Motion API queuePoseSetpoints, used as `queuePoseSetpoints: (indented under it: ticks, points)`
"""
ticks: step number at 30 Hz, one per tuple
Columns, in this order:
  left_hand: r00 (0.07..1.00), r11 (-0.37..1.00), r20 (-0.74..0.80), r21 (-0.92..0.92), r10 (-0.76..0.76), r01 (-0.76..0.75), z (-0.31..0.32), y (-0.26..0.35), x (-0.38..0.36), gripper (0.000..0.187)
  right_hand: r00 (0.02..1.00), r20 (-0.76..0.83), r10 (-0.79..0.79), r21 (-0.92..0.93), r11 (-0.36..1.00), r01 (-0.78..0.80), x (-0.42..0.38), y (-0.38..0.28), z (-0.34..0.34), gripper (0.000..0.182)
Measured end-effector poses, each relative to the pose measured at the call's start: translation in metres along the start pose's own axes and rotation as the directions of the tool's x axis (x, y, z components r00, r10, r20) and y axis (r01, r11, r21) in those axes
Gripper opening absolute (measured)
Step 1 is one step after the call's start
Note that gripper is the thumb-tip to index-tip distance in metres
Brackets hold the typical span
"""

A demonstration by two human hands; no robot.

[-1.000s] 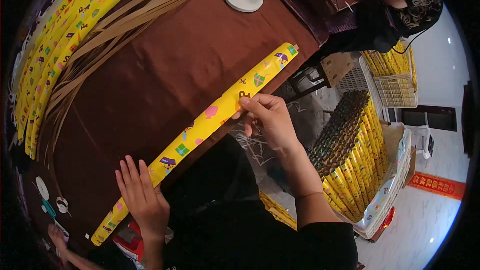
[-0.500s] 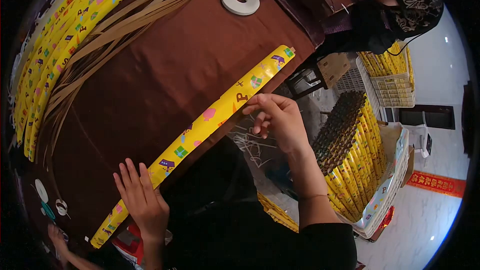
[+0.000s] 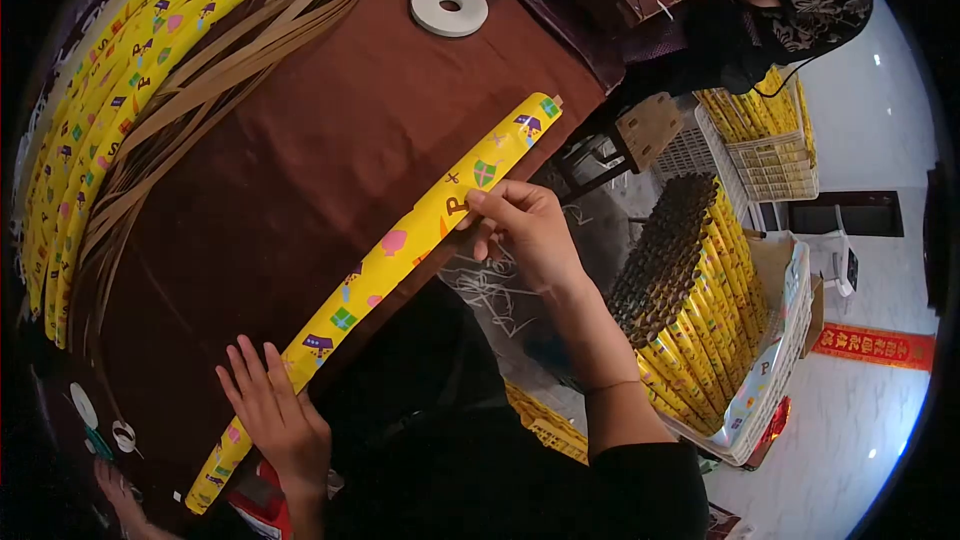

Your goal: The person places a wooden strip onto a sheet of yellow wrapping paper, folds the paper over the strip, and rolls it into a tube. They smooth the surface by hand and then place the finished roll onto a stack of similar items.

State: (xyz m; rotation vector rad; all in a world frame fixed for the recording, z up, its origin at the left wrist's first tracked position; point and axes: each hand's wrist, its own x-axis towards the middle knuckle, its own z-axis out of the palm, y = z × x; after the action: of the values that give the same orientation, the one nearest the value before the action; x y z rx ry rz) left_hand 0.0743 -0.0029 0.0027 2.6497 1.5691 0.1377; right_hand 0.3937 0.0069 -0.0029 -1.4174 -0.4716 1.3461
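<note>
A long yellow tube in printed wrapping paper [image 3: 400, 240] lies slantwise along the near edge of the brown-covered table [image 3: 330, 130]. My left hand [image 3: 275, 410] rests flat across its lower part, fingers stretched out. Near the printed letter P, the thumb of my right hand [image 3: 525, 230] presses on the wrapping while the other fingers curl in at the tube's near edge; their tips are partly hidden. A brownish end piece sticks out at the tube's upper end.
Yellow wrapping sheets [image 3: 90, 140] and brown strips [image 3: 200, 90] lie at the left. A white tape roll [image 3: 450, 8] sits at the back. Wrapped tubes [image 3: 690, 310] fill a white basket [image 3: 775, 380] on the right. Another person's hand [image 3: 120, 495] shows lower left; a co-worker [image 3: 750, 10] is upper right.
My right thumb has come onto the wrapping at the tube's near edge. My left hand stays flat on the tube. The whole view has shifted slightly.
</note>
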Motion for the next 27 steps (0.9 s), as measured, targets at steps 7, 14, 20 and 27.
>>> queuePoseSetpoints:
  ticks: [7,14,20,27]
  points:
    - [1.0,1.0,-0.004,-0.005,0.005,-0.005,0.0,0.0,-0.001,0.054,0.972,0.18,0.149,0.239,0.952,-0.19,-0.017,-0.013,-0.011,0.028]
    - [0.999,0.999,-0.04,0.025,0.03,-0.029,0.003,-0.001,-0.002,0.052,0.967,-0.225,-0.116,-0.04,0.993,0.109,0.002,-0.024,-0.032,0.034]
    - [0.997,0.998,-0.058,0.041,0.046,-0.044,0.005,-0.001,-0.002,0.05,0.969,-0.224,-0.101,-0.113,0.991,0.077,0.017,-0.03,-0.03,0.029]
    - [0.999,0.998,-0.033,0.042,0.036,-0.035,0.002,0.0,-0.001,0.048,0.677,-0.497,-0.543,-0.355,0.839,0.412,0.019,-0.03,-0.051,0.015]
